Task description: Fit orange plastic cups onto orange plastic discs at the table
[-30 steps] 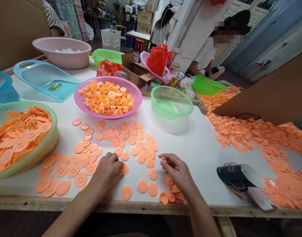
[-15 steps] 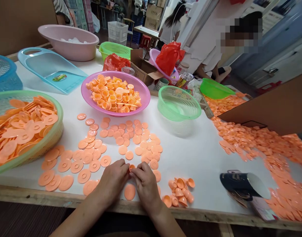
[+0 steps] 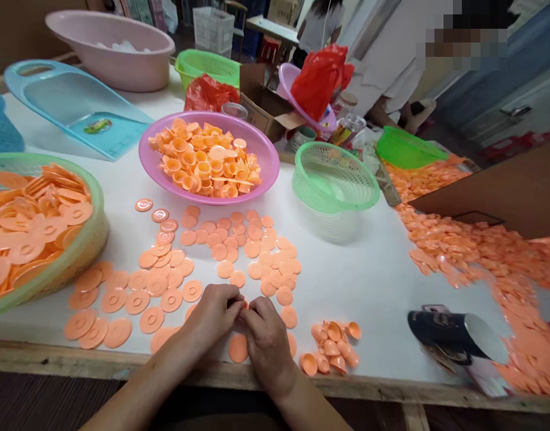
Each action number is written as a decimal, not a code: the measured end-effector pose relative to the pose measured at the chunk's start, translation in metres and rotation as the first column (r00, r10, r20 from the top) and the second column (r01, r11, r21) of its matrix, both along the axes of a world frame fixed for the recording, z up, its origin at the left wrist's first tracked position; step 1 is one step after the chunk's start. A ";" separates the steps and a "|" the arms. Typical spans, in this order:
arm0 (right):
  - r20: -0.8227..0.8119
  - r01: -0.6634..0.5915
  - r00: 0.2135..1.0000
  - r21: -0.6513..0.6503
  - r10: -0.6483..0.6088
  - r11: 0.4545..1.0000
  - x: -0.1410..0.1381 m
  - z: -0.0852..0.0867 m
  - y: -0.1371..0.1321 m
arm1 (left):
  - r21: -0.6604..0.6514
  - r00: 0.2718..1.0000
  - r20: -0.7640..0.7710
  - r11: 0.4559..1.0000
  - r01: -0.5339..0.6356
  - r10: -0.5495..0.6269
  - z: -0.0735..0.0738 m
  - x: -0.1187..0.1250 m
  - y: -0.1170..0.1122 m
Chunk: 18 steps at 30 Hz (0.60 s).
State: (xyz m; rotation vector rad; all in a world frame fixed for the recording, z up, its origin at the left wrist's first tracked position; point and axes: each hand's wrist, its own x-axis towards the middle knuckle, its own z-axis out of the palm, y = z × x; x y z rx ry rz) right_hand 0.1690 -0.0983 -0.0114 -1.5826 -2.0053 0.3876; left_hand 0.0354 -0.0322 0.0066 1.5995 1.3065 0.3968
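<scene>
1. A basket point(image 3: 84, 263) is sitting at nine o'clock from the hands, holding many orange discs.
2. The left hand point(image 3: 214, 312) is pinching a small orange piece point(image 3: 244, 305), which is mostly hidden by the fingers.
3. The right hand point(image 3: 266, 335) is gripping the same piece from three o'clock, its forearm angling inward.
4. One orange disc point(image 3: 238, 348) is lying at six o'clock, just below the hands.
5. About nine orange cups point(image 3: 331, 347) are sitting in a loose heap at three o'clock.

We record the room: a brown panel point(image 3: 14, 24) stands at far left, and a brown cardboard sheet point(image 3: 495, 191) rises at right. Toward the back we note a white plastic crate point(image 3: 213, 30), a red stool point(image 3: 266, 49), a small table point(image 3: 272, 25) and stacked cardboard boxes point(image 3: 284, 9). A blue-grey wall point(image 3: 477, 102) runs along the right above a grey floor point(image 3: 464, 134); dark flooring point(image 3: 41, 407) shows nearest us.
</scene>
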 end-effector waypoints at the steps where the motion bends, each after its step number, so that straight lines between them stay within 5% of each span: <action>1: 0.009 -0.005 1.000 0.018 0.005 1.000 -0.001 0.000 0.000 | 0.014 1.000 0.000 1.000 -0.005 0.005 -0.001 0.000 -0.002; 9: 0.033 0.005 0.999 0.064 -0.008 0.998 -0.004 0.003 0.003 | -0.057 1.000 -0.029 0.998 -0.002 0.001 -0.001 -0.003 0.002; 12: -0.043 0.003 0.999 0.064 0.000 0.998 0.000 0.009 0.002 | 0.016 1.000 -0.018 1.000 -0.011 0.012 0.005 -0.005 -0.001; 15: -0.151 -0.004 0.988 0.148 0.027 0.989 0.005 0.017 -0.004 | 0.052 0.971 0.173 0.983 -0.175 0.164 0.011 -0.010 -0.014; 18: -0.250 -0.014 0.965 0.230 0.073 0.973 0.006 0.025 -0.013 | -0.152 0.875 0.431 0.973 -0.171 0.221 0.017 -0.014 -0.029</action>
